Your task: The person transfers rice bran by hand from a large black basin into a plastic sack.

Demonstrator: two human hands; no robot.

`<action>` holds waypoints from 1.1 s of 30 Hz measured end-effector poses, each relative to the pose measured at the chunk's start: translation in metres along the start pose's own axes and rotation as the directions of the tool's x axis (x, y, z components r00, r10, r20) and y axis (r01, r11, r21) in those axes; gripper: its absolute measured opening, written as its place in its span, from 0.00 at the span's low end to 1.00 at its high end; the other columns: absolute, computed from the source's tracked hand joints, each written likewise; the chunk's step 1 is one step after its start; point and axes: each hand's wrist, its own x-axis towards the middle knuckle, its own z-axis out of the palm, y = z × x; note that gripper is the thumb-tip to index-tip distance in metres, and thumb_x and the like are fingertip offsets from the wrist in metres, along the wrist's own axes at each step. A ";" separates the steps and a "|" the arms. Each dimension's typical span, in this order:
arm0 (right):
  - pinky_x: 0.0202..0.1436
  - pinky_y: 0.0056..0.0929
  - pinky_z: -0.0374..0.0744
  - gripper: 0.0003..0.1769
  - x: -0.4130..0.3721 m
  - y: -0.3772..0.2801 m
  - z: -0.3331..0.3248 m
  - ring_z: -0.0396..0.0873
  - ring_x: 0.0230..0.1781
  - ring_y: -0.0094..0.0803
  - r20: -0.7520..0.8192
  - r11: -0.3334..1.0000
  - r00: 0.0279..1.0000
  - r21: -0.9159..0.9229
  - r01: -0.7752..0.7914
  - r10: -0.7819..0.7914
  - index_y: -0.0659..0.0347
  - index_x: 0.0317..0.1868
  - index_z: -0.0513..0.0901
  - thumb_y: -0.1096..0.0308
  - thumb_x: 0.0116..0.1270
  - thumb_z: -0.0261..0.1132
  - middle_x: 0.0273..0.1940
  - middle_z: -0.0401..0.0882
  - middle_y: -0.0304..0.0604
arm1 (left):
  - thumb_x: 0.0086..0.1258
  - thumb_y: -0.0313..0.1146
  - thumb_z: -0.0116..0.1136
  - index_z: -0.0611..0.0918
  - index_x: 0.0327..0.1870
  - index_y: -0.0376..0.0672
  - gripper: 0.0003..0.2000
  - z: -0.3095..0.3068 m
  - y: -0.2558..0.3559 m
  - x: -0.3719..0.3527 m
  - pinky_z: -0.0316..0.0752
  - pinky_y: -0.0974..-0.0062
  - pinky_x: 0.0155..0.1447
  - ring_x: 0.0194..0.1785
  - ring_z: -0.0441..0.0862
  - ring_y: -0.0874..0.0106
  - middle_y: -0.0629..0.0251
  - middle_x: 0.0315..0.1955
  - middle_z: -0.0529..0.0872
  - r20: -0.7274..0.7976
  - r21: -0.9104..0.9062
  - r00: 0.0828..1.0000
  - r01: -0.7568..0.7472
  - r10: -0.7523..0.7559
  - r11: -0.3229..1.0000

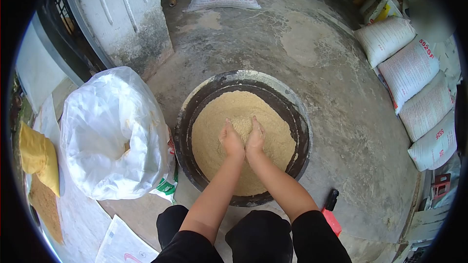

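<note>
Tan meal [214, 126] fills a round dark basin [298, 117] that sits on the floor [331, 68], right in front of the person's knees. It looks dry, fine and powdery, like bran or ground feed. By the look of it, a handful would be light and would sift through any gap, so it is best taken from below with the palms cupped and pressed close together.

That is how the hands sit. The left hand [231, 141] and right hand [255, 139] touch side by side at the middle of the heap, fingers curled inward around a small mound of meal between them.

The basin seems stiff and heavy, with a worn rim dusted grey. The floor is rough concrete, streaked with pale powder.

Just left of the basin stands an open white sack [112, 136] — thin, crinkled, woven plastic. Filled printed bags [414, 68] lie stacked at the right — plump and smooth. A black-and-red tool [331, 209] lies near the right elbow.
</note>
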 end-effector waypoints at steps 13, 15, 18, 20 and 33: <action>0.41 0.25 0.72 0.19 -0.200 -0.151 0.147 0.75 0.35 0.29 0.599 0.903 0.763 0.428 -0.045 -0.245 0.68 0.37 0.79 0.57 0.65 0.53 0.35 0.78 0.43 | 0.71 0.40 0.41 0.78 0.34 0.35 0.17 -0.030 0.307 -0.032 0.70 0.79 0.36 0.31 0.74 0.79 0.66 0.27 0.80 -0.057 -0.192 0.889 -0.457 0.455 0.868; 0.39 0.26 0.72 0.19 -0.234 -0.145 0.169 0.75 0.33 0.29 0.674 0.959 0.708 0.281 0.015 -0.209 0.68 0.35 0.79 0.57 0.65 0.53 0.34 0.78 0.43 | 0.71 0.40 0.41 0.77 0.34 0.34 0.17 -0.061 0.327 -0.013 0.70 0.77 0.37 0.31 0.75 0.77 0.64 0.28 0.80 -0.141 -0.097 0.831 -0.553 0.539 0.828; 0.38 0.27 0.72 0.20 -0.259 -0.126 0.194 0.75 0.31 0.29 0.721 0.981 0.675 0.195 0.016 -0.154 0.68 0.31 0.79 0.56 0.65 0.53 0.30 0.79 0.43 | 0.70 0.41 0.42 0.77 0.36 0.32 0.17 -0.101 0.334 0.008 0.70 0.74 0.40 0.34 0.76 0.72 0.59 0.30 0.80 -0.226 0.024 0.789 -0.582 0.571 0.813; 0.38 0.27 0.72 0.21 -0.259 -0.110 0.204 0.75 0.31 0.29 0.743 0.983 0.644 0.139 0.117 -0.182 0.68 0.30 0.79 0.56 0.65 0.53 0.29 0.78 0.44 | 0.69 0.41 0.43 0.77 0.38 0.32 0.18 -0.113 0.341 0.009 0.71 0.72 0.41 0.35 0.77 0.69 0.56 0.32 0.80 -0.236 0.030 0.814 -0.540 0.531 0.841; 0.44 0.28 0.71 0.18 -0.158 -0.130 0.086 0.76 0.37 0.32 0.572 0.739 0.550 0.157 0.655 -0.609 0.69 0.35 0.79 0.60 0.68 0.52 0.33 0.80 0.46 | 0.65 0.34 0.50 0.75 0.45 0.33 0.13 -0.046 0.270 -0.050 0.63 0.68 0.57 0.52 0.72 0.60 0.52 0.46 0.77 0.275 0.305 0.736 -0.677 0.619 0.670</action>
